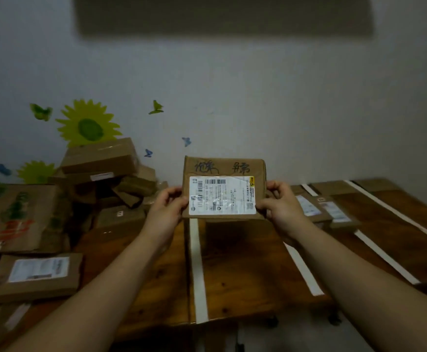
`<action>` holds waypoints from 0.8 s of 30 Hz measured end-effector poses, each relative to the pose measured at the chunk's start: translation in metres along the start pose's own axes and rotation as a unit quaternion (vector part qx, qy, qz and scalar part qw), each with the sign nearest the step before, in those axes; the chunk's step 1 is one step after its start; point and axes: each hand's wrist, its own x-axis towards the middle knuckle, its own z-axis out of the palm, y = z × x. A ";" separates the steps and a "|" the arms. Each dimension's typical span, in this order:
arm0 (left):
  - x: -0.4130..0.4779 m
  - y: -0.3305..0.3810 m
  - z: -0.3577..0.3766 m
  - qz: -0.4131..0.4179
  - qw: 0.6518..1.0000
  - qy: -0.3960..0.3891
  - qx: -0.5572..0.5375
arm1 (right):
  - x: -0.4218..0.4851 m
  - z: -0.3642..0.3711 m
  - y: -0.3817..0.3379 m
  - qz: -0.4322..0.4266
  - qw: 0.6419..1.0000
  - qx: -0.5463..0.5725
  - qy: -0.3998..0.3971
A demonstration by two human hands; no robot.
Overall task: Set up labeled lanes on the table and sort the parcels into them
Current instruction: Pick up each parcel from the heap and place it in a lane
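I hold a brown cardboard parcel (223, 168) up above the wooden table (237, 270), its white shipping label and handwritten marks facing me. My left hand (168, 205) grips its left edge and my right hand (278, 201) grips its right edge. White tape strips (197, 270) run across the table and split it into lanes. Two labeled parcels (326, 209) lie in a lane to the right. A pile of brown parcels (105, 179) is stacked at the left against the wall.
A large printed carton (19, 217) and a flat labeled parcel (34, 275) sit at the near left. More tape strips (385, 255) cross the right side of the table. The wall behind carries flower and butterfly stickers (88, 123).
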 end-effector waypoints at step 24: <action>0.087 -0.125 0.379 -0.057 0.907 -0.393 0.143 | 0.022 -0.332 -0.002 0.024 0.957 -0.160 0.242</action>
